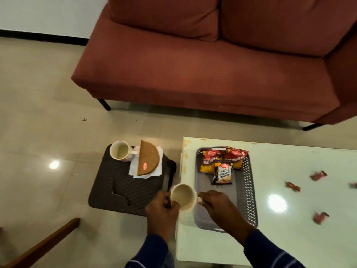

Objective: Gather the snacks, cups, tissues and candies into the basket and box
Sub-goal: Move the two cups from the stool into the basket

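Item: cream cup [183,197], empty as far as we can see, held in the air between the dark box [123,182] on the floor and the grey basket [249,190] on the white tabletop [289,238]. Our right hand [218,206] grips its handle; our left hand [162,207] closes around its near wall, fingers curled on the cup. Already stowed in the box: a second cup [120,150], a stack of tissues [146,171] under a brown half-round holder [148,158]. In the basket: two red-and-yellow snack packets [222,159] and a peanut packet [222,174]. Outstanding: wrapped candies [293,186] scattered on the tabletop to the right, well apart from the basket. Risks, as we judge them: the cup hangs over the gap between tabletop edge and box, so a slack handover between hands could drop it to the tiled floor [38,132]. Set down carelessly, it could knock the other cup or crush the tissues. The box wall nearest us looks torn, so it may sag under weight.
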